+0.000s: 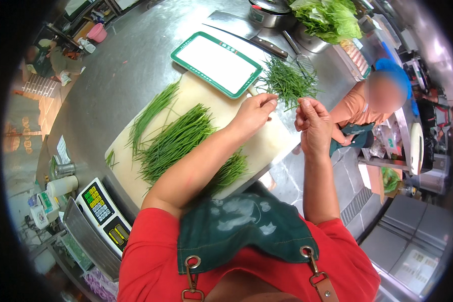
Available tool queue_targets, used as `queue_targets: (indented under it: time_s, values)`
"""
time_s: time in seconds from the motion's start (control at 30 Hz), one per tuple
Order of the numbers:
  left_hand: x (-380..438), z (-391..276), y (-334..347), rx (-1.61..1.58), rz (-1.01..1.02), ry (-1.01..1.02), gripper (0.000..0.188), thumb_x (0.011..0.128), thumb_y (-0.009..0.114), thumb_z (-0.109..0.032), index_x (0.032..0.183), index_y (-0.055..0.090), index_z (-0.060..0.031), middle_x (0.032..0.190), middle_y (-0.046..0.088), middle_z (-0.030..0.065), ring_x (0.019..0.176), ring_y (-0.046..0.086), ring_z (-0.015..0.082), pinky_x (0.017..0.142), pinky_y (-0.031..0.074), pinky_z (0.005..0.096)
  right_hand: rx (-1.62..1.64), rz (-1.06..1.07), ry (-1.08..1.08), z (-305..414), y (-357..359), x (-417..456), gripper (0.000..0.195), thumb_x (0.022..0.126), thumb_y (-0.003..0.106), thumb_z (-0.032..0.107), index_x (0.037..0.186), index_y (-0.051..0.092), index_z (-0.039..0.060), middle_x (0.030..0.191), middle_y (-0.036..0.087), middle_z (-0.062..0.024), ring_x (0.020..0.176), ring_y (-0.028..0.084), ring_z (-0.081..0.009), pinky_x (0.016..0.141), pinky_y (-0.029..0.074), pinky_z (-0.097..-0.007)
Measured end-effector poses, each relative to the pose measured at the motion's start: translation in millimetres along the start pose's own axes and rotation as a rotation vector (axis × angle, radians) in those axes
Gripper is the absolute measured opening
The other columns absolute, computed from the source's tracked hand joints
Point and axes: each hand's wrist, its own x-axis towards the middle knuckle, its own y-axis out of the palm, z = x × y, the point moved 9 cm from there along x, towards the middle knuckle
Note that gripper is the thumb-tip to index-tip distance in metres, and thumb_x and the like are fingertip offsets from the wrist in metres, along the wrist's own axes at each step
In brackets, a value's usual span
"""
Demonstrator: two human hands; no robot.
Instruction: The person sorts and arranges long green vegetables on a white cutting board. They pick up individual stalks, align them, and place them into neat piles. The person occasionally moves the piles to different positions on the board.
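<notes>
My left hand (pixel 256 110) hovers over the right end of a pale cutting board (pixel 266 140), thumb and fingers curled close together. To its right my right hand (pixel 314 122) is raised, with thumb and forefinger pinched. Whether either hand holds a thin strand is too small to tell. Just beyond both hands lies a loose tangle of green chives (pixel 290 81) on the steel table. A thick bundle of chives (pixel 177 145) lies along the board, partly hidden by my left forearm. A thinner bunch of chives (pixel 153 113) is at its left.
A white tray with a green rim (pixel 217 64) overlaps the board's far edge. Beyond it lie a knife (pixel 268 46) and a grater-like utensil (pixel 305 65). Lettuce (pixel 326 19) and a lidded pot (pixel 270 13) stand farther back. A scale (pixel 104 217) is left; a co-worker (pixel 356 105) stands right.
</notes>
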Motion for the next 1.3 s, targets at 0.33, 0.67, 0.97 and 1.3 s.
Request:
queue_targets:
  time_s: [0.33,0.67,0.97,1.3]
  values:
    - [-68,-32,-42,0.199,-0.034,0.123,0.015,0.089,0.06,-0.015,0.087,0.065,-0.0012,0.071,0.061,0.0017,0.064,0.055,0.0074,0.055,0.046,0.0237,-0.21,0.173,0.156,-41,50,-22,0.026,0.093,0.058,0.015,0.11,0.061,-0.0037,0.074,0.058,-0.0037,0.059,0.05,-0.0078,0.05,0.04,-0.0215]
    - [-213,-26,-266,0.669,-0.85,0.13,0.013,0.088,0.058,-0.015,0.09,0.065,-0.0038,0.08,0.066,0.0105,0.071,0.062,0.0201,0.065,0.048,0.0331,-1.176,0.238,-0.485,-81,18,-7,0.018,0.091,0.058,0.013,0.103,0.064,0.0003,0.088,0.063,-0.0153,0.078,0.061,-0.0272,0.071,0.049,-0.0348]
    - [-306,0,-341,1.564,-1.054,0.083,0.004,0.083,0.063,-0.013,0.085,0.063,-0.0094,0.086,0.061,0.0059,0.085,0.061,0.0268,0.068,0.051,0.0393,-1.36,0.224,-0.665,-95,23,-17,0.011,0.089,0.057,0.009,0.098,0.061,0.0045,0.085,0.058,-0.0137,0.076,0.057,-0.0316,0.068,0.047,-0.0378]
    - [-316,-14,-354,1.478,-1.076,0.131,0.024,0.077,0.069,-0.014,0.099,0.065,-0.0083,0.099,0.062,0.007,0.095,0.059,0.0276,0.08,0.049,0.0394,-1.364,0.223,-0.673,-94,24,-19,0.01,0.088,0.057,0.008,0.096,0.061,0.0041,0.081,0.057,-0.0152,0.074,0.056,-0.0337,0.066,0.046,-0.0395]
